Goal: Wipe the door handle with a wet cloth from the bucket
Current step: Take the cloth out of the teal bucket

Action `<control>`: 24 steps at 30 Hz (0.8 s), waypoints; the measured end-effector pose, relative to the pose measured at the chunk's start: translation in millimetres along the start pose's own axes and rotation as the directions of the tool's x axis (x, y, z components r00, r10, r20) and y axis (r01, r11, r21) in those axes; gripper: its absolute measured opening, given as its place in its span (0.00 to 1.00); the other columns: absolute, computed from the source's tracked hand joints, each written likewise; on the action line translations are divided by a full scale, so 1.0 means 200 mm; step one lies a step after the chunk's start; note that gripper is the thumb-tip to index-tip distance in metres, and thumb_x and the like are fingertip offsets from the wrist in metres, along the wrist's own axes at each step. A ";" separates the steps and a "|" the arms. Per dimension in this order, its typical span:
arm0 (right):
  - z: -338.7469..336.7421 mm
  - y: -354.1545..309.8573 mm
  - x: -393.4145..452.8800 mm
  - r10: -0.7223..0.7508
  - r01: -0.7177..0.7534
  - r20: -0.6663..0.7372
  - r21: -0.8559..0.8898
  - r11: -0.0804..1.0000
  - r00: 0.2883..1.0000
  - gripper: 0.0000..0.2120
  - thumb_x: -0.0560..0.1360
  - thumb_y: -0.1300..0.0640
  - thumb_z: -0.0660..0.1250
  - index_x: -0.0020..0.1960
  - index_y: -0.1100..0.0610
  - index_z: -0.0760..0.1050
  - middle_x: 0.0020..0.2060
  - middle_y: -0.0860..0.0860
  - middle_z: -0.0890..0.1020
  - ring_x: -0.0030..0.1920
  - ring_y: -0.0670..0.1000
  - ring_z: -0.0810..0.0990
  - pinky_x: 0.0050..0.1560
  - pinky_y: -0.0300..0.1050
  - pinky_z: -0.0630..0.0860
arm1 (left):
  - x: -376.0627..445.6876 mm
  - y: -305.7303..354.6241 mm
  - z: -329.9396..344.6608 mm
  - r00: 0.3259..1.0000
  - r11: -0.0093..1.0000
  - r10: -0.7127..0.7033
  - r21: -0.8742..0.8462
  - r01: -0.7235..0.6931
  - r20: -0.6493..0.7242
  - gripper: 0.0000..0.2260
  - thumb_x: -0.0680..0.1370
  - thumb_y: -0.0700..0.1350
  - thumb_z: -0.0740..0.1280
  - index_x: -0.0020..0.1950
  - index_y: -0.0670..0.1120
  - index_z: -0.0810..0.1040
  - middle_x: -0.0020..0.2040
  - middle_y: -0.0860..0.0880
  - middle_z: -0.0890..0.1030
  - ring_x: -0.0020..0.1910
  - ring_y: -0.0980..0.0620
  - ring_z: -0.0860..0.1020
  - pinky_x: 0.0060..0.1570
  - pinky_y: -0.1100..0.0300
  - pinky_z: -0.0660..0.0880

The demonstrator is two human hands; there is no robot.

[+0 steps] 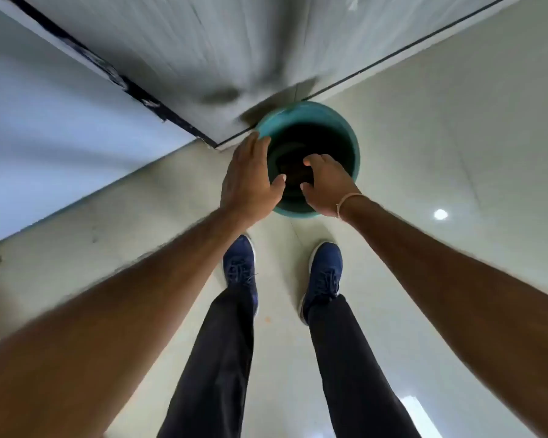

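The teal bucket [351, 137] stands on the floor [440, 121] by the door's [234, 42] bottom corner. The left hand [250, 178] hovers with fingers spread over its rim; the right hand's [328, 184] fingers curl inside, tips hidden. Its dark interior hides any cloth.

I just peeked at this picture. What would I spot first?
First, the teal bucket on the pale floor, dark inside, close to a wall corner. Both hands reach over it: the left hand by the near-left rim, the right hand over the opening, a thin band on its wrist. Lower down stand two blue shoes.
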State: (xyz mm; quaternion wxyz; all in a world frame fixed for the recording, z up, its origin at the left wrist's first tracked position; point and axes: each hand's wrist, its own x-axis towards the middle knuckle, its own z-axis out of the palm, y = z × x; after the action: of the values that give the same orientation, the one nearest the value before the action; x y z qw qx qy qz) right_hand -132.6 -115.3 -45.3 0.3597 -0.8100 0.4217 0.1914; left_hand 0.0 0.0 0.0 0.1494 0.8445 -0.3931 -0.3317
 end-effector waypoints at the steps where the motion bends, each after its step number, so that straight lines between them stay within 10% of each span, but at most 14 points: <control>1: 0.06 0.04 0.10 0.009 -0.009 0.021 -0.027 1.000 1.000 0.28 0.79 0.55 0.69 0.77 0.58 0.69 0.72 0.59 0.74 0.73 0.62 0.73 0.74 0.54 0.71 | 0.05 -0.05 0.07 1.000 1.000 -0.009 -0.001 0.009 -0.025 0.34 0.83 0.48 0.74 0.85 0.41 0.65 0.88 0.41 0.63 0.87 0.41 0.61 0.86 0.47 0.62; 10: 0.42 0.26 0.83 0.017 0.059 0.191 -0.385 0.921 0.981 0.18 0.82 0.65 0.61 0.71 0.64 0.76 0.65 0.66 0.82 0.67 0.66 0.81 0.69 0.57 0.76 | 0.31 -0.37 0.38 0.990 0.999 0.051 0.015 -0.049 -0.134 0.35 0.83 0.47 0.72 0.87 0.39 0.62 0.90 0.41 0.58 0.90 0.41 0.57 0.89 0.48 0.57; 24: 0.66 0.31 1.07 -0.048 0.128 0.146 -0.604 0.787 0.988 0.23 0.86 0.53 0.57 0.77 0.60 0.71 0.76 0.64 0.73 0.80 0.65 0.65 0.79 0.59 0.61 | 0.34 -0.52 0.51 0.937 0.978 0.203 0.016 -0.207 -0.283 0.33 0.81 0.37 0.70 0.85 0.35 0.63 0.89 0.36 0.60 0.89 0.37 0.57 0.88 0.56 0.57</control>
State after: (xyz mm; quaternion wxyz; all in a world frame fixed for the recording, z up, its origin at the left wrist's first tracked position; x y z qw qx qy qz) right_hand -62.3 -156.4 -290.9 0.1124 -0.8882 0.2758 0.3499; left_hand 21.7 15.5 -158.3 0.2437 0.8366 -0.4513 -0.1927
